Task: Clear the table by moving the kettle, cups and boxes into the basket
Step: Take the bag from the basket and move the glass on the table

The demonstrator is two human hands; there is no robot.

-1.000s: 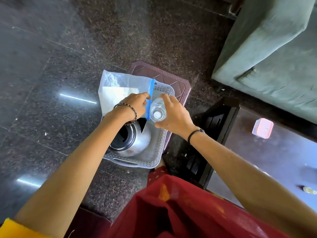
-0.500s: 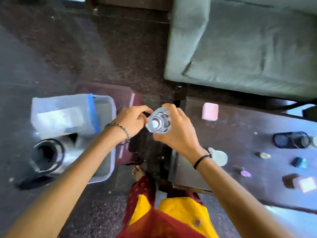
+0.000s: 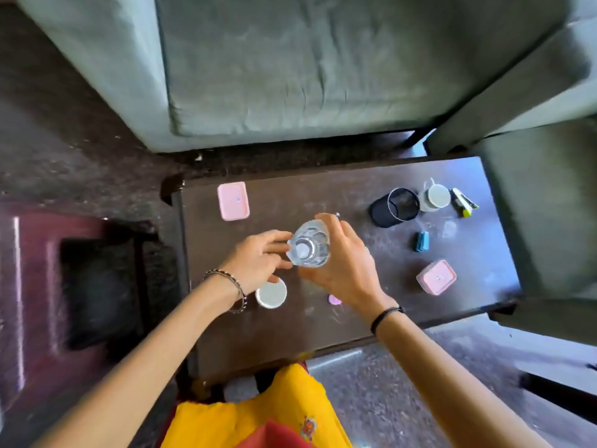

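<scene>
A dark brown wooden table (image 3: 323, 321) fills the middle, with a grey-green fabric sofa (image 3: 290, 66) beyond its far edge. On the table, a pink rectangular plastic box (image 3: 233, 201) lies at the far left and a 2nd pink lidded box (image 3: 436, 277) sits at the right. A black mesh pen holder (image 3: 394, 207) leans tilted at the far right, touching a white mug (image 3: 434, 197), with a yellow-green stapler (image 3: 464, 206) just beyond. A small blue object (image 3: 421, 241) lies between holder and box. A white round cup (image 3: 271, 292) stands near the left wrist, and a small pink piece (image 3: 334, 299) lies beside it.

The clear plastic cup (image 3: 309, 243) is above the table's middle, gripped from the right by the right hand (image 3: 345, 263), fingers curled around it. The left hand (image 3: 258, 260) touches its left rim with loosely bent fingertips.

Half a second before, the basket with the kettle lay at left; now it is out of view and both hands are over the table.
</scene>
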